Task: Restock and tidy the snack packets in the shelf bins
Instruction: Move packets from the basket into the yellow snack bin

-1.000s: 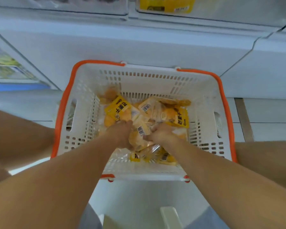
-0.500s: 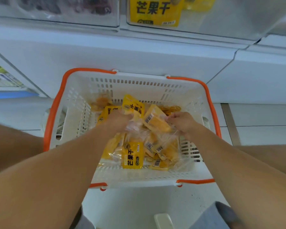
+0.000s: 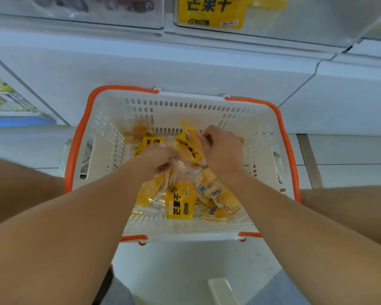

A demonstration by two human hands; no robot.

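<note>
Right hand risen toward far basket wall, both hands clutching packets, left hand mid-basket

Both forearms are bare, with no sleeves, watch or rings in sight on the left hand or right hand. Grey-blue shorts show at the frame's lower edge.

Basket open at top; walls close at 3 and 9 o'clock. Shelf front blocks 12. Packets heaped at 6.
</note>
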